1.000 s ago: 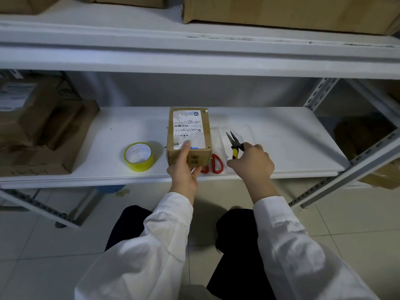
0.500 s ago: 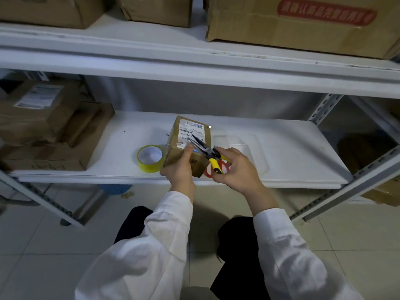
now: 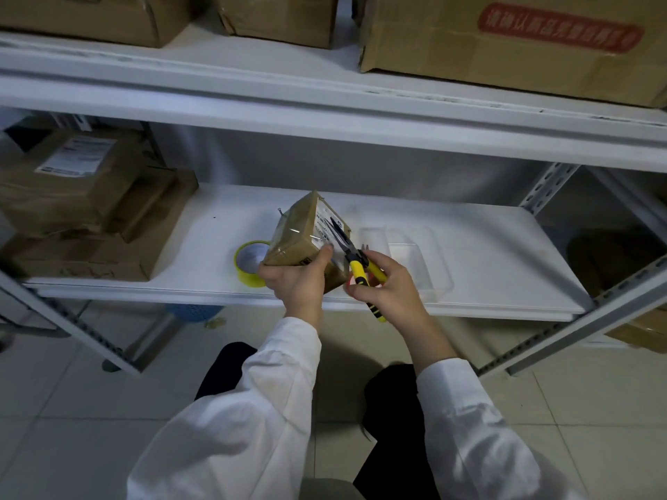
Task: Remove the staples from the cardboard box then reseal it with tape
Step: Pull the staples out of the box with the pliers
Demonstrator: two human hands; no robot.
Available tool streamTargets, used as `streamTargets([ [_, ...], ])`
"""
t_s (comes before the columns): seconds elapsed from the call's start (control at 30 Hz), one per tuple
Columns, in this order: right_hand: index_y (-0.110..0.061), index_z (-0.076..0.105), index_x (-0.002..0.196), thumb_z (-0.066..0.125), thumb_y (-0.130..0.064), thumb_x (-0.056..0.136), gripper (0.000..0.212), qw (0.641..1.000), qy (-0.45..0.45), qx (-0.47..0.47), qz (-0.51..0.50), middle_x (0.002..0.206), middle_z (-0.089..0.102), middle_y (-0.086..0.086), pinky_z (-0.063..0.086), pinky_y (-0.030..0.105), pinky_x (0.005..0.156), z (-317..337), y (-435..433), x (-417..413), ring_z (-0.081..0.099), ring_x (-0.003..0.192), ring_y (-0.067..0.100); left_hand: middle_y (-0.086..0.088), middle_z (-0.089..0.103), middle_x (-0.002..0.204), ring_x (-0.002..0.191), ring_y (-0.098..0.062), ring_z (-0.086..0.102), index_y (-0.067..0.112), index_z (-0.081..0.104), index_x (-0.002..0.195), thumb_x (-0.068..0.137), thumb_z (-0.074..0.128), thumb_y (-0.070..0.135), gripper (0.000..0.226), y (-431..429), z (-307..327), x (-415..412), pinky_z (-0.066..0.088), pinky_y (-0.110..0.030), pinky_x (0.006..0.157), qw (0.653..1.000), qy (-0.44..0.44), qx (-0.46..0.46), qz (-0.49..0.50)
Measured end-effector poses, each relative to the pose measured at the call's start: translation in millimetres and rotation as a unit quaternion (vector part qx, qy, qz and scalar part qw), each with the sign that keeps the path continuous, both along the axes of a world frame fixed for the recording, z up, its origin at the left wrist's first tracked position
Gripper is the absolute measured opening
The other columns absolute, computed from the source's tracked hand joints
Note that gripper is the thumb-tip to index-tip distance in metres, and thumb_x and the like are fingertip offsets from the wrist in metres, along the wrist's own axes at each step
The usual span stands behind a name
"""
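Observation:
A small brown cardboard box (image 3: 296, 232) with a white shipping label is tipped up on its edge above the white shelf (image 3: 487, 268). My left hand (image 3: 297, 281) grips its near lower corner, thumb on the labelled face. My right hand (image 3: 388, 286) holds yellow-handled pliers (image 3: 352, 259), their dark jaws lying against the box's labelled face. A roll of yellow tape (image 3: 249, 263) sits on the shelf just left of the box, partly hidden by it. Red scissor handles (image 3: 349, 283) peek out behind my right hand.
A clear plastic tray (image 3: 415, 258) lies on the shelf right of my hands. Stacked cardboard boxes (image 3: 83, 211) fill the shelf's left end. Larger boxes (image 3: 505, 48) stand on the upper shelf. Slotted metal uprights (image 3: 541, 341) frame the right side.
My right hand brought the pliers from the tray area to the box. My left hand has tilted the box up from lying flat onto its edge.

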State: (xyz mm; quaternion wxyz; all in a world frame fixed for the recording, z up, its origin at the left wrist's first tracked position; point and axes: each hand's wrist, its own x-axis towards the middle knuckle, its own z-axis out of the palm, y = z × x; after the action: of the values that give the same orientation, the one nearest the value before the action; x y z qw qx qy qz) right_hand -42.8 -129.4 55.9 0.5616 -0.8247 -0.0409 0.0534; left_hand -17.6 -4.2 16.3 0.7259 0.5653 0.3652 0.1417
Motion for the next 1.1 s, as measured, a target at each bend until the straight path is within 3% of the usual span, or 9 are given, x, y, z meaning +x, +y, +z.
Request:
streamTargets([
  [0.07, -0.036, 0.059, 0.095, 0.075, -0.004, 0.071, 0.043, 0.999, 0.022, 0.041, 0.006, 0.088, 0.062, -0.006, 0.048, 0.026, 0.076, -3, 3, -3, 0.059, 0.082, 0.016, -0.008, 0.041, 0.129, 0.121, -0.027, 0.046, 0.016, 0.021, 0.130, 0.055, 0.088, 0.033, 0.102, 1, -3, -1, 0.041, -0.041, 0.106, 1.000, 0.005, 0.018, 0.002],
  [0.13, -0.036, 0.062, 0.092, 0.074, -0.010, 0.067, 0.039, 0.998, 0.034, 0.052, 0.022, 0.085, 0.063, -0.004, 0.048, 0.027, 0.074, -7, 4, -5, 0.059, 0.080, 0.015, -0.007, 0.044, 0.124, 0.117, -0.026, 0.049, 0.014, 0.024, 0.124, 0.057, 0.087, 0.032, 0.094, 2, -7, -3, 0.043, -0.037, 0.103, 0.999, 0.009, 0.035, 0.013],
  [0.23, -0.032, 0.060, 0.093, 0.072, -0.003, 0.073, 0.037, 0.995, 0.070, 0.055, 0.038, 0.082, 0.058, -0.009, 0.045, 0.024, 0.072, -12, 3, -8, 0.056, 0.078, 0.010, -0.010, 0.047, 0.122, 0.115, -0.029, 0.052, 0.014, 0.025, 0.121, 0.054, 0.088, 0.031, 0.093, 6, -15, -5, 0.046, -0.040, 0.101, 0.998, 0.011, 0.059, 0.014],
  [0.37, -0.027, 0.057, 0.103, 0.068, -0.003, 0.078, 0.037, 0.992, 0.105, 0.061, 0.042, 0.083, 0.056, -0.010, 0.043, 0.021, 0.070, -19, 3, -12, 0.054, 0.078, 0.007, -0.014, 0.048, 0.126, 0.112, -0.031, 0.055, 0.022, 0.023, 0.132, 0.055, 0.087, 0.033, 0.101, 5, -19, -6, 0.048, -0.044, 0.099, 0.995, -0.002, 0.104, 0.002],
  [0.5, -0.031, 0.060, 0.094, 0.067, 0.002, 0.078, 0.037, 0.989, 0.109, 0.100, 0.028, 0.079, 0.059, -0.009, 0.045, 0.013, 0.067, -20, 3, -10, 0.056, 0.074, 0.005, -0.017, 0.039, 0.135, 0.118, -0.033, 0.048, 0.028, 0.027, 0.137, 0.064, 0.082, 0.040, 0.093, 5, -20, -3, 0.045, -0.046, 0.101, 0.987, 0.012, 0.150, -0.047],
  [0.6, -0.034, 0.061, 0.089, 0.067, 0.003, 0.078, 0.039, 0.987, 0.110, 0.117, 0.026, 0.078, 0.059, -0.008, 0.044, 0.016, 0.069, -20, 3, -7, 0.057, 0.075, 0.006, -0.018, 0.039, 0.136, 0.118, -0.034, 0.049, 0.023, 0.026, 0.140, 0.074, 0.076, 0.038, 0.084, 6, -20, 0, 0.045, -0.039, 0.100, 0.988, 0.005, 0.143, -0.063],
  [0.7, -0.034, 0.061, 0.092, 0.067, 0.001, 0.078, 0.038, 0.987, 0.110, 0.109, 0.034, 0.080, 0.059, -0.008, 0.044, 0.017, 0.069, -23, 6, -6, 0.056, 0.076, 0.006, -0.020, 0.041, 0.138, 0.122, -0.035, 0.046, 0.019, 0.022, 0.142, 0.082, 0.067, 0.037, 0.077, 7, -19, 3, 0.043, -0.039, 0.101, 0.990, 0.007, 0.129, -0.064],
  [0.83, -0.031, 0.061, 0.094, 0.066, 0.004, 0.078, 0.039, 0.987, 0.097, 0.125, 0.035, 0.076, 0.060, -0.012, 0.044, 0.007, 0.064, -23, 12, -5, 0.057, 0.072, 0.001, -0.021, 0.041, 0.136, 0.119, -0.036, 0.048, 0.019, 0.020, 0.143, 0.085, 0.064, 0.036, 0.074, 10, -19, 5, 0.044, -0.042, 0.101, 0.989, 0.016, 0.128, -0.072],
  [1.1, -0.021, 0.065, 0.112, 0.070, 0.000, 0.075, 0.043, 0.994, 0.058, 0.080, 0.037, 0.080, 0.063, -0.021, 0.042, 0.007, 0.067, -22, 24, -2, 0.060, 0.077, -0.004, -0.018, 0.048, 0.130, 0.119, -0.033, 0.049, 0.014, 0.031, 0.137, 0.084, 0.067, 0.027, 0.065, 17, -25, -4, 0.045, -0.040, 0.100, 0.983, 0.000, 0.157, -0.090],
])
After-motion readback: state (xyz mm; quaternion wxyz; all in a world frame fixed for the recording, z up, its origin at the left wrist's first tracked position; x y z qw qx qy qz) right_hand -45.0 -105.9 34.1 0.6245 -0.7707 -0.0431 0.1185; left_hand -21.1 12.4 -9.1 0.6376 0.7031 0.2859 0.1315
